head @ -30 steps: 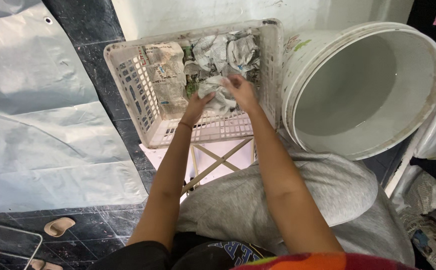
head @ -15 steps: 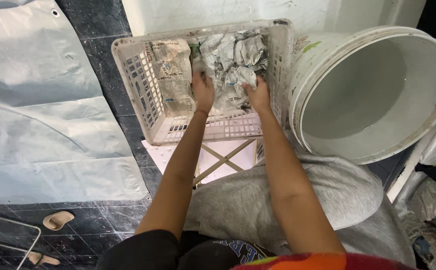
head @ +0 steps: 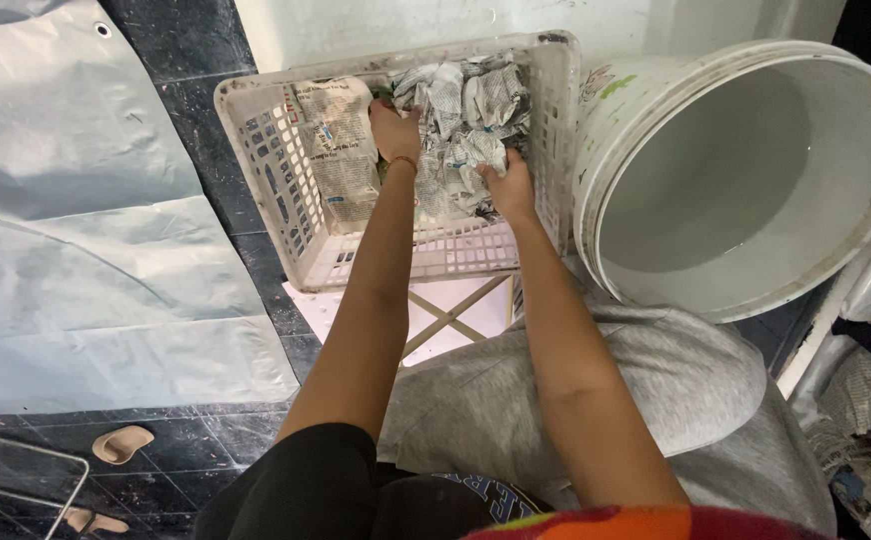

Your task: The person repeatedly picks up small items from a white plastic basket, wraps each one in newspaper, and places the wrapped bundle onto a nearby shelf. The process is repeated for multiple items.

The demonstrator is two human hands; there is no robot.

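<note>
A white plastic lattice basket [head: 286,190] lies tipped on the floor in front of me, lined with newspaper. Inside it sits a heap of crumpled newspaper [head: 466,115]. My left hand [head: 394,132] presses on the left side of that heap, fingers dug into the paper. On the heap's lower right edge my right hand [head: 508,185] grips the crumpled paper. A flat newspaper sheet [head: 341,150] covers the basket's left wall.
A large white bucket [head: 746,290] lies tipped on its side right of the basket, its mouth facing me. A pale tarpaulin [head: 86,260] covers the dark tiled floor at left. Grey cloth [head: 696,390] lies over my lap. More crumpled newspaper [head: 870,430] is at the lower right.
Both hands have reached deeper into the basket, from its middle up onto the crumpled newspaper heap, and now clasp it from both sides.
</note>
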